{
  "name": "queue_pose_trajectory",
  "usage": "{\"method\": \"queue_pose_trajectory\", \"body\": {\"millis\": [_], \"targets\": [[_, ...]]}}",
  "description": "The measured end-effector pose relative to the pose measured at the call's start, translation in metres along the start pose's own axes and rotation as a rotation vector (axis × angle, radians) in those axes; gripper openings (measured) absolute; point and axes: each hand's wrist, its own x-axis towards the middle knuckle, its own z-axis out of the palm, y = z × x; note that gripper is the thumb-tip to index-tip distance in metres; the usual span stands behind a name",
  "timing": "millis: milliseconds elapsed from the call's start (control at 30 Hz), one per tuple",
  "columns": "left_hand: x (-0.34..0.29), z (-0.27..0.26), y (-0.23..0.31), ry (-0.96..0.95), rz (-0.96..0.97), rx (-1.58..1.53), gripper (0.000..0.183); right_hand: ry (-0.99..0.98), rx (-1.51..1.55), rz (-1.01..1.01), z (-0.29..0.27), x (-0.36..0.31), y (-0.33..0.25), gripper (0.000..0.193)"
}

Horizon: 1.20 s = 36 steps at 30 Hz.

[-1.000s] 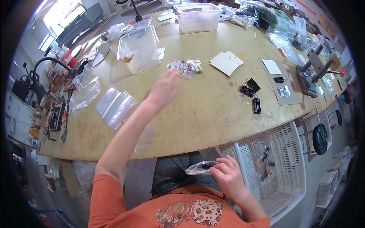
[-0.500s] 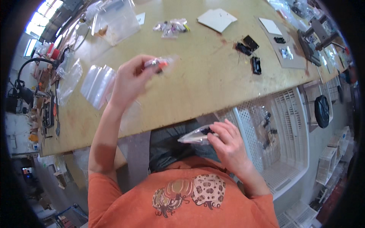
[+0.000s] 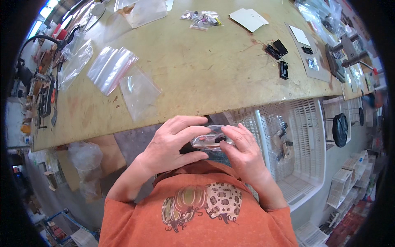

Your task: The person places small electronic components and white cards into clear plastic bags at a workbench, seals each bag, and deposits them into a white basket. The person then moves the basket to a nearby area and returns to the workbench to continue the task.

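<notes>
My right hand [image 3: 246, 153] pinches a clear plastic bag [image 3: 205, 141] in front of my shirt, just off the table's near edge. Inside the bag are a dark part, a small reddish item and something flat and pale. My left hand [image 3: 168, 142] is at the bag's left end, thumb and fingers spread wide apart around its opening. Whether its fingertips touch the plastic I cannot tell. A single flat clear bag [image 3: 140, 92] lies on the table beyond my left hand, beside a stack of zip bags [image 3: 110, 70].
Small bagged parts [image 3: 203, 19], white sheets [image 3: 249, 19] and black battery holders [image 3: 283, 70] lie farther back on the table [image 3: 185, 78]. A white plastic basket [image 3: 317, 164] stands at my right, below the table edge. A clear bin [image 3: 142, 14] sits far left.
My left hand has come down from over the table to the bag's mouth. The small red-and-clear packet it held is no longer between its fingers; something reddish now shows in the bag.
</notes>
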Motion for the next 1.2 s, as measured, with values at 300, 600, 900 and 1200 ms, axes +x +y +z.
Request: {"method": "queue_pose_trajectory", "body": {"millis": [300,600,900,1200], "targets": [[-0.027,-0.002,-0.011,0.200,0.002,-0.052,0.011,0.168,0.126,0.026,-0.010,0.010,-0.010,0.022],[-0.047,0.022,-0.011,0.440,-0.269,-0.569,0.008,0.115,0.957,0.655,-0.009,0.010,-0.014,0.009],[-0.015,0.016,0.004,0.278,0.015,0.081,0.017,0.151,0.454,0.438,0.013,0.018,-0.028,0.010],[-0.005,0.022,0.007,0.284,0.103,0.150,0.015,0.294,0.456,0.453,-0.011,0.011,-0.013,0.008]]}}
